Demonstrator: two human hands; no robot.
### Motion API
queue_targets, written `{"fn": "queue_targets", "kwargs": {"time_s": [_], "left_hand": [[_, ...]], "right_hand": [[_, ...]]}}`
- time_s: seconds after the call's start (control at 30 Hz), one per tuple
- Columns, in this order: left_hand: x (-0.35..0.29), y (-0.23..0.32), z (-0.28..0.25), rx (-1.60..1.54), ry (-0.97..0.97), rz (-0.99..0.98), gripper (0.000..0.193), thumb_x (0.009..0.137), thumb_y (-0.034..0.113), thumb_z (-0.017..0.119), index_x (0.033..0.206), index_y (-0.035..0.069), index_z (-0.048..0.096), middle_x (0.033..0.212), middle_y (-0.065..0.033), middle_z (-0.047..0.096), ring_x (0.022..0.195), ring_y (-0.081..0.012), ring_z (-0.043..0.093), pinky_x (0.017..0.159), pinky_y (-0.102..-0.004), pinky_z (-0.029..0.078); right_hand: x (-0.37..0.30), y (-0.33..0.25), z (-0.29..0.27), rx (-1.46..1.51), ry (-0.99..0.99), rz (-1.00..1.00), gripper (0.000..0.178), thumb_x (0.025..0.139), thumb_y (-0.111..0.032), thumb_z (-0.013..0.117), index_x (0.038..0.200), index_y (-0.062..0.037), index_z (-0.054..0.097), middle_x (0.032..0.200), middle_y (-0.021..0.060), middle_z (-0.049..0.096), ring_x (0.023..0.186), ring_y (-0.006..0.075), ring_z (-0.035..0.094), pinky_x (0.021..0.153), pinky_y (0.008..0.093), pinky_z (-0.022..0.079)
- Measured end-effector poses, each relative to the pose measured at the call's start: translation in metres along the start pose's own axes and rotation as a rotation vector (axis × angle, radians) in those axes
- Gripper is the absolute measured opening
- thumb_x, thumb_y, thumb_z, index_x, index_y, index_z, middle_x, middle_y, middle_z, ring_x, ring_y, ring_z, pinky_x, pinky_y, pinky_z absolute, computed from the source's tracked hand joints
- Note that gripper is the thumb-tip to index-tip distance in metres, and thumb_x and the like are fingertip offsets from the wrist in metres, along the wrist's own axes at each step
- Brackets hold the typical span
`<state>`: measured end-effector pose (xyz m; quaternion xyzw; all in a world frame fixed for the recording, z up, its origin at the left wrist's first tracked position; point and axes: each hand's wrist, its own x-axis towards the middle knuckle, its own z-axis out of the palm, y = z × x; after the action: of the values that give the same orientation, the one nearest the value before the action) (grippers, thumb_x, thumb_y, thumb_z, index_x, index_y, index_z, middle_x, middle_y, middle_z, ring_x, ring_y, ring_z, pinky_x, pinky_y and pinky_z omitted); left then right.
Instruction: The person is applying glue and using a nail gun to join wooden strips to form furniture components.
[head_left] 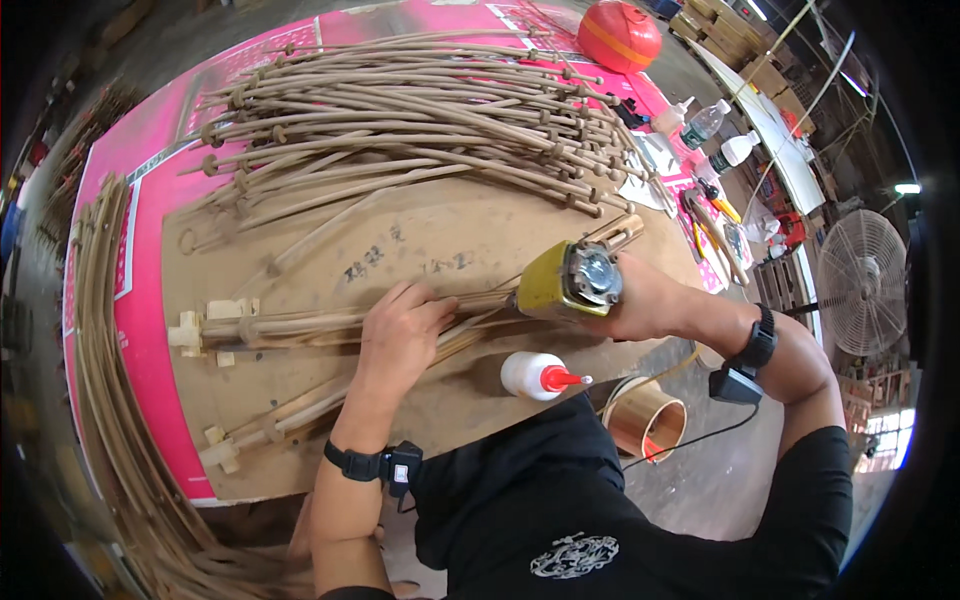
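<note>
My right hand (640, 298) grips a yellow-green nail gun (545, 285) with a round metal cap. Its nose is down at the light wooden rods (300, 328) lying across the brown board (400, 215). Over the same rods my left hand (403, 325) is closed, fingers curled on top and thumb side hidden. The rods' left end sits in a pale wooden block jig (188, 334). A second set of rods (300, 410) slants nearer to me, ending at another pale block (217, 450). Beside them lies a white glue bottle (530, 375) with a red nozzle.
A large pile of rods with small knobs (400, 120) covers the far side. Long bent rods (100, 300) hang along the left edge. At right are bottles (705, 125), pliers (700, 225) and a fan (862, 280). A copper-coloured cylinder (645, 415) stands near my body; a red ball (620, 35) lies far off.
</note>
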<state>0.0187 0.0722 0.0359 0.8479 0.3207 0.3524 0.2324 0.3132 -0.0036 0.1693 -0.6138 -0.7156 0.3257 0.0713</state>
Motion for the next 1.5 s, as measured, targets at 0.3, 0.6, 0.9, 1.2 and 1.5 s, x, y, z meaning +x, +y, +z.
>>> {"fn": "queue_targets", "kwargs": {"time_s": [0.3, 0.6, 0.9, 1.2, 1.5], "left_hand": [[0.000, -0.003, 0.002, 0.015, 0.004, 0.011, 0.013, 0.083, 0.012, 0.079, 0.097, 0.010, 0.082, 0.089, -0.0063, 0.070, 0.089, -0.0288, 0.067, 0.077, -0.0413, 0.056], [0.011, 0.023, -0.005, 0.255, -0.101, 0.120, 0.059, 0.072, 0.042, 0.091, 0.119, 0.010, 0.076, 0.116, -0.0135, 0.069, 0.110, -0.0336, 0.063, 0.093, -0.0487, 0.050], [0.018, 0.022, -0.010, 0.414, -0.448, -0.089, 0.080, 0.065, 0.049, 0.093, 0.131, 0.009, 0.073, 0.113, -0.0181, 0.068, 0.110, -0.0378, 0.063, 0.097, -0.0494, 0.051], [0.034, 0.042, -0.031, 0.428, -0.356, 0.064, 0.075, 0.062, 0.039, 0.096, 0.125, 0.007, 0.072, 0.111, -0.0185, 0.068, 0.108, -0.0390, 0.065, 0.093, -0.0490, 0.055], [0.055, 0.102, -0.094, 0.271, -0.219, 0.000, 0.071, 0.065, 0.032, 0.093, 0.125, 0.001, 0.070, 0.109, -0.0149, 0.069, 0.104, -0.0335, 0.066, 0.095, -0.0436, 0.051]], "right_hand": [[-0.045, 0.015, -0.017, 0.194, 0.295, 0.117, 0.048, 0.083, -0.018, 0.090, 0.123, -0.0029, 0.067, 0.111, 0.0070, 0.075, 0.101, 0.0174, 0.068, 0.096, 0.0347, 0.055], [-0.146, 0.151, -0.063, -0.074, 0.511, 0.634, 0.056, 0.079, -0.013, 0.071, 0.132, 0.0031, 0.062, 0.112, 0.0224, 0.074, 0.105, 0.0339, 0.072, 0.090, 0.0423, 0.056], [-0.129, 0.254, -0.017, -0.191, 0.528, 0.724, 0.051, 0.082, 0.000, 0.061, 0.132, 0.0058, 0.048, 0.114, 0.0310, 0.070, 0.113, 0.0467, 0.067, 0.093, 0.0528, 0.054], [-0.124, 0.270, 0.006, -0.168, 0.688, 0.682, 0.068, 0.079, 0.002, 0.063, 0.144, 0.0098, 0.042, 0.114, 0.0296, 0.070, 0.109, 0.0443, 0.069, 0.093, 0.0502, 0.057], [-0.129, 0.221, 0.039, -0.323, 1.104, 0.222, 0.065, 0.079, -0.001, 0.062, 0.143, 0.0044, 0.051, 0.142, 0.0257, 0.056, 0.126, 0.0433, 0.057, 0.109, 0.0499, 0.047]]}}
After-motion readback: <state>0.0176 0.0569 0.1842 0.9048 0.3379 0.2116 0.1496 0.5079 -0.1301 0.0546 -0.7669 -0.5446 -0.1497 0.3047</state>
